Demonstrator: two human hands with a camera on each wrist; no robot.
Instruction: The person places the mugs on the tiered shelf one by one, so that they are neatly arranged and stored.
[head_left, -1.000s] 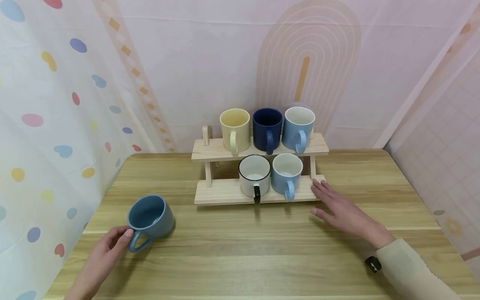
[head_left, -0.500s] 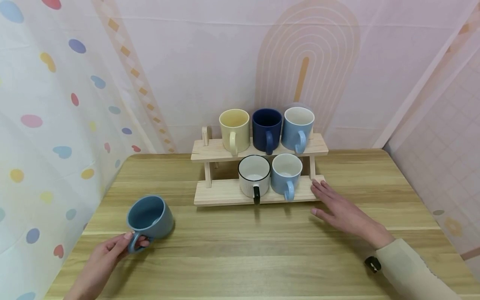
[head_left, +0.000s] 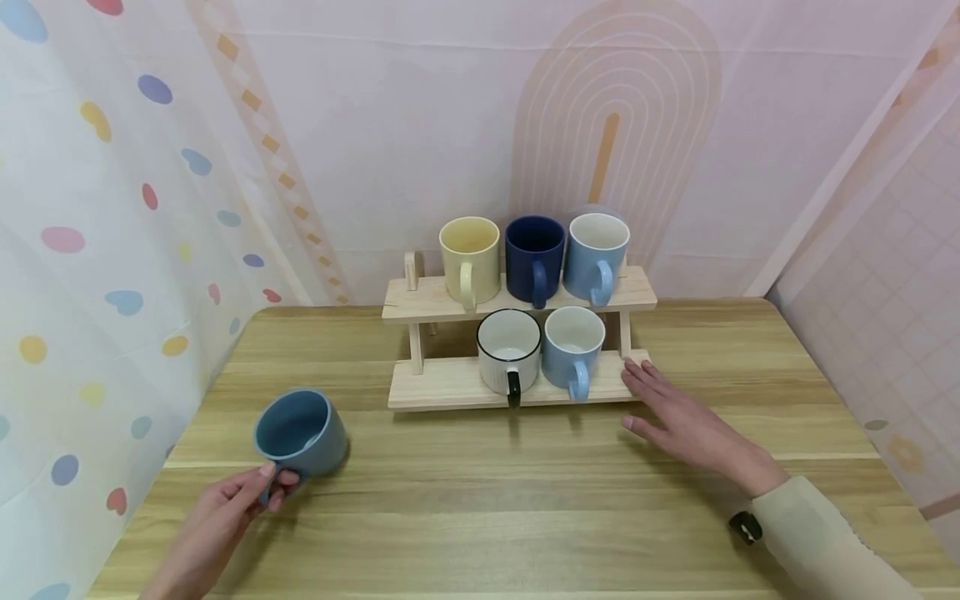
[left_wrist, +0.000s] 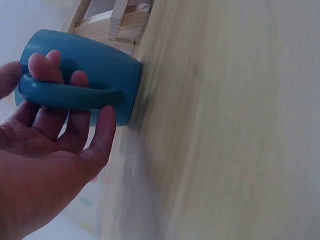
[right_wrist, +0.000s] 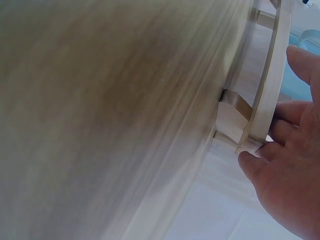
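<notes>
A teal blue mug (head_left: 311, 437) stands upright on the table at the left. My left hand (head_left: 225, 508) holds it by the handle (left_wrist: 70, 95), with fingers passed through the loop, as the left wrist view shows. On the right, my right hand (head_left: 686, 421) lies with fingers extended at the right end of the lower shelf board (head_left: 442, 387) of a two-tier wooden rack. Closest to that hand on the board is a light blue mug (head_left: 566, 358), and beside it a white mug (head_left: 498, 371) with a black rim and handle.
The rack's upper board (head_left: 416, 302) carries a yellow mug (head_left: 471, 250), a navy mug (head_left: 525, 267) and another light blue mug (head_left: 581, 267). Behind the wooden table (head_left: 480, 517) hangs a patterned cloth (head_left: 390, 125), which also closes off both sides.
My left fingers have slipped through the teal mug's handle and curled round it, from a touch at its outside. The mug and my right hand stay in place.
</notes>
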